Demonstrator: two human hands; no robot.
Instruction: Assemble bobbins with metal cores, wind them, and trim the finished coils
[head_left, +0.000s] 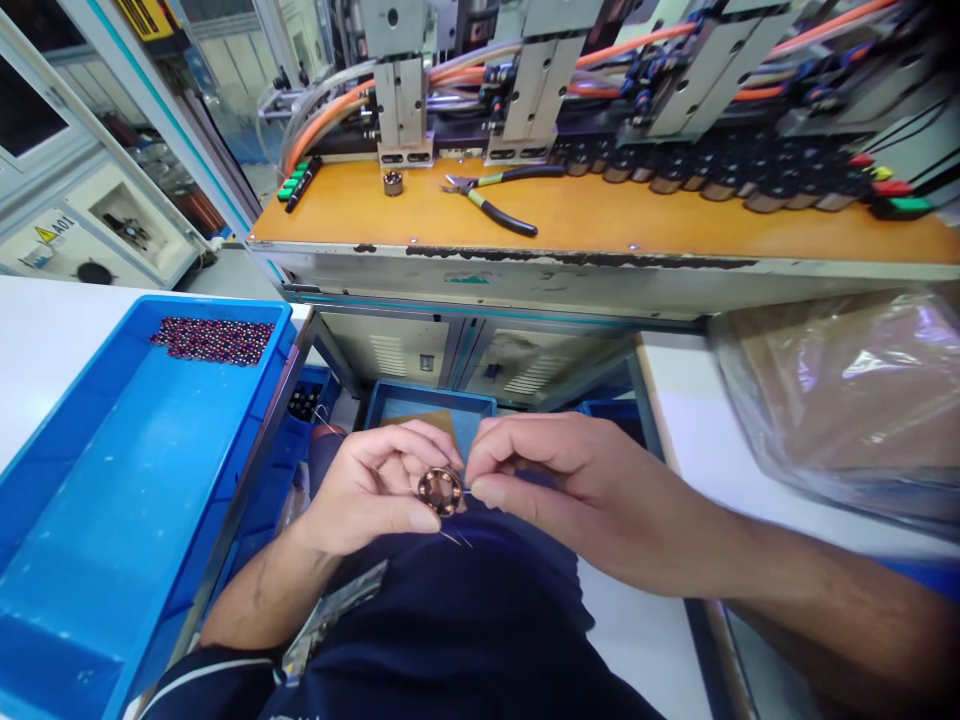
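My left hand (382,485) grips a small round motor stator (440,491) with copper windings between thumb and fingers. Its open face is turned up toward me. Thin wire ends stick out from its lower edge. Close against its right side, the thumb and forefinger of my right hand (547,480) are pinched together, apparently on a thin wire from the stator; the fingertips cover most of it. Both hands are held above my lap.
A blue bin (112,480) with rows of small parts (214,340) stands left. On the orange bench (337,220) lie cutting pliers (495,195), a marker (303,185), a single stator (392,183) and several black-topped parts (765,180). Plastic-wrapped cardboard (847,390) lies right.
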